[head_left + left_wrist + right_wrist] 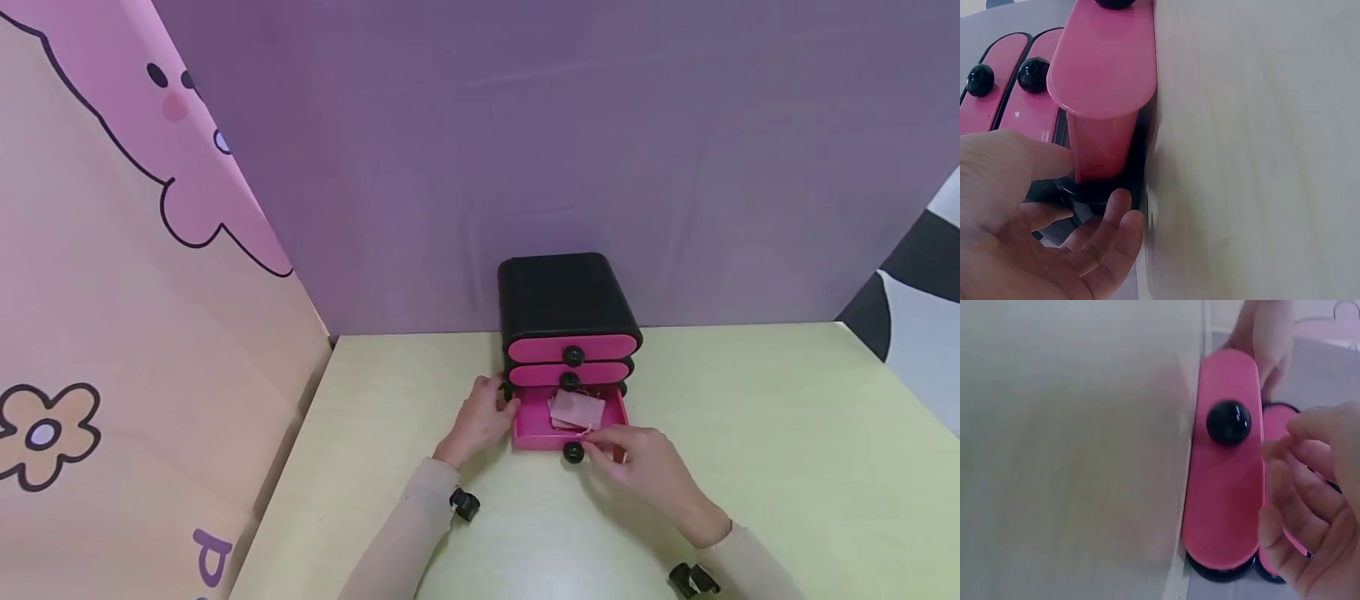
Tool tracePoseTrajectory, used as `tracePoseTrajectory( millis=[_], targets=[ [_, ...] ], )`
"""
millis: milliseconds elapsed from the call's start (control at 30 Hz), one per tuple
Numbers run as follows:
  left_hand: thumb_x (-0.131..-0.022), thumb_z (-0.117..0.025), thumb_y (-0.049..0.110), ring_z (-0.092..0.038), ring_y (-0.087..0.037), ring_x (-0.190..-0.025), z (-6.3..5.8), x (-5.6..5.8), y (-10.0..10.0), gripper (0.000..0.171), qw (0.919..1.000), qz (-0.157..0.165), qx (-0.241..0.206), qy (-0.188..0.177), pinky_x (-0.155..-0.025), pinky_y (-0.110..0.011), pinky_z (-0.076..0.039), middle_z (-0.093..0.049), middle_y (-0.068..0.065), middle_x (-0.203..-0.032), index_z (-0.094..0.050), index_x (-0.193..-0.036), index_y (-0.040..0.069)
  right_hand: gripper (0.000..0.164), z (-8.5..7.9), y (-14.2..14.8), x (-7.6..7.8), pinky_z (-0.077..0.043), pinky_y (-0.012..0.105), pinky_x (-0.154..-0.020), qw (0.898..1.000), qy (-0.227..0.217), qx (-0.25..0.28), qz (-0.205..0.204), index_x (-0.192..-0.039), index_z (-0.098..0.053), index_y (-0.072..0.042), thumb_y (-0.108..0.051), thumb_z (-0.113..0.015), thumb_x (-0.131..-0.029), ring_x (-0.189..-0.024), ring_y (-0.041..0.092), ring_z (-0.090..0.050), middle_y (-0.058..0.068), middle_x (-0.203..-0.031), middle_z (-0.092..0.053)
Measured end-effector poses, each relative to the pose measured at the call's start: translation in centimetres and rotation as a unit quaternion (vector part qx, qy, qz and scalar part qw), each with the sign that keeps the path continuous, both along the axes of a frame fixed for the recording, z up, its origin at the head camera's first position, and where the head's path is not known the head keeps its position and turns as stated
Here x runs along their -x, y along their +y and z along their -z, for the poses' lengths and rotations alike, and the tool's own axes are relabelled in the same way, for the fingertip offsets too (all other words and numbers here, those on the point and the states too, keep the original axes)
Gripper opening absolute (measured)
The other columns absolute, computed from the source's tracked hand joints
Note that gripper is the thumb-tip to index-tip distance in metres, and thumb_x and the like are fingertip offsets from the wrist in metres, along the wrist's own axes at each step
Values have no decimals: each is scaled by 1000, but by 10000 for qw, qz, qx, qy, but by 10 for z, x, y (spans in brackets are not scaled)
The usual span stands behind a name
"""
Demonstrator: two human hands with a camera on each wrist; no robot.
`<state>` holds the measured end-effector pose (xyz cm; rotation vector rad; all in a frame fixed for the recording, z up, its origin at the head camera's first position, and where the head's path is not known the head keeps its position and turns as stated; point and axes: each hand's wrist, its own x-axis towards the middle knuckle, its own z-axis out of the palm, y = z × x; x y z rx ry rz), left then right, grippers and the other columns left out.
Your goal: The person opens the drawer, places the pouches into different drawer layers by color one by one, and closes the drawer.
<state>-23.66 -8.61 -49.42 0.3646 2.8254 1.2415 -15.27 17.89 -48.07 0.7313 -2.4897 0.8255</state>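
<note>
A small black drawer cabinet (pixel 566 292) with pink fronts stands at the back of the table. Its bottom pink drawer (pixel 531 425) is pulled out; pale pink packets (pixel 577 409) lie inside. My left hand (pixel 480 421) grips the cabinet's left front edge, thumb beside the drawer's side wall and fingers curled around the side, as the left wrist view shows. My right hand (pixel 648 467) is at the drawer's front rim, right of the black knob (pixel 573 452). Its thumb and forefinger pinch a small pale thing (pixel 587 431), too small to identify.
Two upper drawers with black knobs (pixel 573 356) are closed. A purple wall (pixel 585 150) rises directly behind the cabinet. Left of the pale wooden table (pixel 360 433) is a pink panel (pixel 150 350) with cartoon drawings; a black-and-white panel (pixel 926 275) is at the right.
</note>
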Motion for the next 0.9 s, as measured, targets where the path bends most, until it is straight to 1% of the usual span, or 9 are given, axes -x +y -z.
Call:
tracePoseTrajectory(
  millis=[67, 200, 333, 467, 533, 600, 667, 800, 900],
  targets=[
    [-107, -63, 26, -58, -17, -85, -1, 1, 0, 54, 10000, 8, -2, 24, -70, -27, -50, -56, -19, -128, -51, -155, 3, 11, 0, -5, -3, -45, 17, -55, 9995, -254, -187, -86, -99, -85, -14, -13, -84, -88, -59, -11, -50, -10, -78, -77],
    [-108, -62, 26, -57, -17, -84, -1, 3, 0, 54, 9999, 29, 47, 95, -70, -28, -49, -56, -19, -127, -51, -155, 4, 17, 0, -8, -5, -46, 18, -54, 9962, -730, -474, -76, -105, -84, -12, -16, -84, -89, -55, -8, -55, -4, -84, -82],
    [-108, -61, 25, -57, -19, -83, -1, 4, 0, 52, 9998, 59, 76, 161, -70, -31, -50, -56, -19, -125, -52, -155, 4, 23, 0, -9, -3, -46, 19, -54, 9947, -783, -656, -108, -111, -84, -12, -16, -86, -88, -59, 0, -66, -3, -85, -82],
    [-109, -59, 24, -59, -22, -88, -3, 2, -1, 50, 9996, 77, 89, 246, -79, -38, -55, -58, -22, -128, -52, -155, 4, 26, -1, -9, -1, -44, 20, -53, 9935, -865, -709, -216, -114, -83, -13, -15, -86, -88, -66, 9, -73, -1, -88, -83],
    [-109, -58, 23, -60, -23, -90, -2, 2, -1, 50, 9995, 90, 76, 279, -84, -41, -55, -58, -23, -129, -52, -154, 3, 27, -1, -10, 0, -44, 20, -53, 9927, -961, -692, -238, -115, -83, -13, -16, -86, -89, -67, 12, -74, 0, -91, -83],
    [-109, -57, 23, -60, -23, -91, -1, 1, -1, 50, 9996, 111, 33, 247, -85, -43, -56, -58, -23, -130, -52, -155, 3, 26, -1, -11, 1, -45, 20, -54, 9921, -1049, -664, -198, -115, -83, -13, -17, -86, -89, -69, 13, -75, 0, -92, -83],
    [-109, -57, 22, -60, -23, -91, -1, 1, -1, 50, 9997, 133, -24, 215, -84, -42, -55, -58, -23, -131, -52, -155, 3, 25, 0, -12, 1, -46, 20, -55, 9914, -1145, -631, -90, -113, -83, -13, -18, -87, -88, -71, 14, -76, 0, -91, -84],
    [-108, -58, 22, -59, -21, -88, -1, -1, 0, 48, 9997, 159, -74, 191, -78, -35, -52, -58, -21, -129, -54, -153, 4, 24, 0, -13, 1, -46, 20, -56, 9890, -1338, -609, 150, -110, -84, -15, -19, -88, -87, -72, 14, -76, -2, -89, -83],
    [-107, -60, 22, -58, -20, -86, 0, 0, 0, 46, 9997, 147, -83, 193, -74, -32, -49, -58, -20, -125, -57, -149, 4, 23, 0, -13, 2, -47, 20, -57, 9878, -1432, -588, 187, -110, -84, -15, -20, -88, -87, -74, 14, -76, -3, -88, -83]
  ],
)
